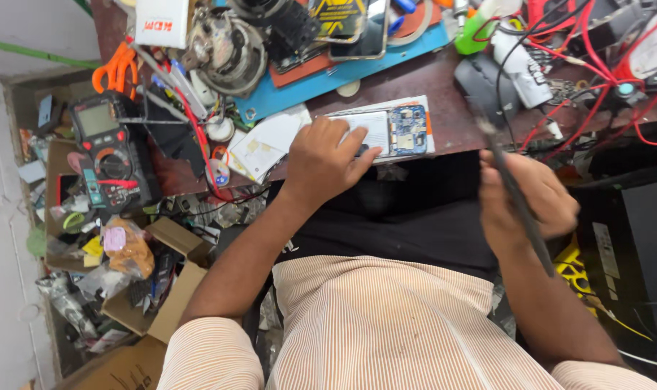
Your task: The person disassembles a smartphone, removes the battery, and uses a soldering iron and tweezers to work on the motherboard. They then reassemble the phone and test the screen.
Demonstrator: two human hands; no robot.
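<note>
Dark brown workbench (444, 87), crowded with tools and wire. At about 12 o'clock from the person's body, close to the near edge: an opened phone (386, 131), white inside, with a blue circuit board (408, 130) at its 3 o'clock end. Left hand (327, 160) laid flat on the phone's 9 o'clock half, fingers spread and pressing down, thumb stretched toward the board; not closed around anything. Right hand (527, 198) at 3 o'clock of the phone, well apart from it, off the bench edge and over the lap, curled into a grip on a long thin dark tool (512, 188) running slantwise from 11 o'clock down to 5 o'clock; tool blurred, kind not to be told. Loose white papers (267, 144) just beside the phone at 9 o'clock. Farther out at 9 o'clock, a black multimeter (108, 148) with red trim and orange-handled scissors (115, 68) above it at 12 o'clock. Blue mat (328, 76) at 12 o'clock of the phone, with a round metal part (227, 50) on its left end. Tangle of red wires (595, 65) at 2 o'clock. Cardboard boxes (166, 289) full of oddments at 7 o'clock, below the bench.
</note>
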